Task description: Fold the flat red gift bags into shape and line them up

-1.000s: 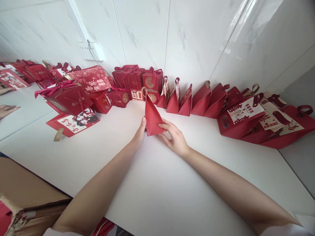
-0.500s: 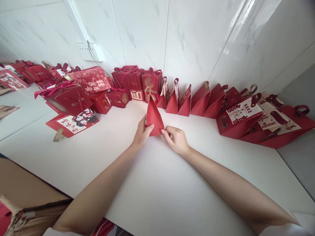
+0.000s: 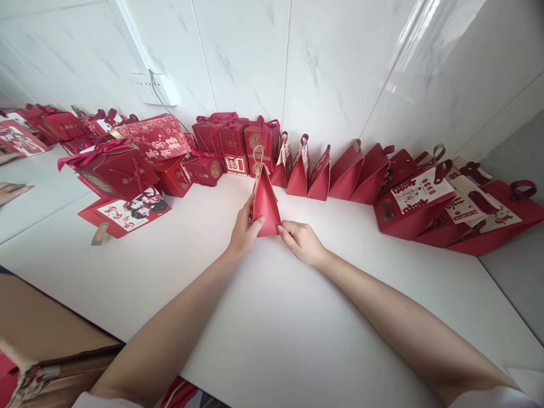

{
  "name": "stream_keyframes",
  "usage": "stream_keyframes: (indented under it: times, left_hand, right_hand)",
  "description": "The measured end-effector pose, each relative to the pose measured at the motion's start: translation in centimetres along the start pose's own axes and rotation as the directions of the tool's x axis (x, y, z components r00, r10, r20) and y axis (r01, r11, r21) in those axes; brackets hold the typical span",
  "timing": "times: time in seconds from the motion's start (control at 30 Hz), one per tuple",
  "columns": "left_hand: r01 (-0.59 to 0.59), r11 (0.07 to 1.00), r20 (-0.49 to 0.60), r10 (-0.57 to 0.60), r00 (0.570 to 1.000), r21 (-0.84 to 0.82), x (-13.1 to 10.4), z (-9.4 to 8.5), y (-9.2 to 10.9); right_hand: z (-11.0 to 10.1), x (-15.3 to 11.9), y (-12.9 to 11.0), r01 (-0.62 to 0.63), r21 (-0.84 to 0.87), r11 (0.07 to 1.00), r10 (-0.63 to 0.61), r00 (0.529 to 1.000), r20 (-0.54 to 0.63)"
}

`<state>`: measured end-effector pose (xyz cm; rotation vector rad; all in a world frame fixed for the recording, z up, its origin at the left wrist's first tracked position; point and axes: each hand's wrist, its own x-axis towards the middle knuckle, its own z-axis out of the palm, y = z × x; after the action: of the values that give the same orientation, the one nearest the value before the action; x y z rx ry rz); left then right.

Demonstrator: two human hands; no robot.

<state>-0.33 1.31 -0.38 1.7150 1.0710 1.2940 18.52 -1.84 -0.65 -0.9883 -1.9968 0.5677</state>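
Note:
A red triangular gift box (image 3: 267,211) with a gold loop at its peak stands upright between my hands, its plain red end facing me. My left hand (image 3: 245,229) grips its left side, thumb on the red end and fingers behind the patterned side. On the lower right corner, my right hand (image 3: 302,241) pinches the edge between thumb and curled fingers. Just behind stand smaller triangular boxes (image 3: 297,175) with dark red loops.
Red ribbon-tied boxes (image 3: 221,139) line the tiled wall. More triangular boxes (image 3: 414,201) stand at the right. A box with a couple picture (image 3: 127,215) lies left on the white table (image 3: 272,328). Another person's hand (image 3: 15,192) rests at far left; a cardboard box (image 3: 51,317) sits below.
The triangular box has turned slightly, so its patterned left side shows more and its red end looks narrower. My right hand has shifted a little left with the corner.

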Motion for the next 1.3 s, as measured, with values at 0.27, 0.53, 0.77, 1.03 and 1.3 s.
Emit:
stream_keyframes:
  times: [0.27,0.53,0.77,1.03,1.3]
  left_hand:
    - [-0.099,0.985,0.110,0.083,0.990,0.142,-0.4,-0.2,0.0]
    - [-0.091,0.725,0.132,0.000,0.991,0.682,-1.2,-0.1,2.7]
    - [-0.270,0.503,0.180,0.221,0.958,0.821,-1.1,-0.4,3.1]
    - [-0.285,0.507,0.181,0.244,0.953,0.813,-1.1,-0.6,3.4]
    - [-0.216,0.484,0.129,0.207,0.970,0.848,-1.2,-0.6,3.2]
  right_hand:
    - [0.4,-0.4,0.0,-0.002,-0.084,0.996,-0.016,0.978,-0.208]
    - [0.5,-0.3,0.3,-0.026,-0.155,0.988,-0.015,0.965,-0.262]
    - [0.3,-0.3,0.1,-0.024,-0.142,0.990,-0.010,0.972,-0.234]
    - [0.3,-0.4,0.2,-0.003,-0.183,0.983,-0.038,0.975,-0.219]
    - [0.2,-0.4,-0.1,0.063,-0.243,0.968,-0.111,0.976,-0.190]
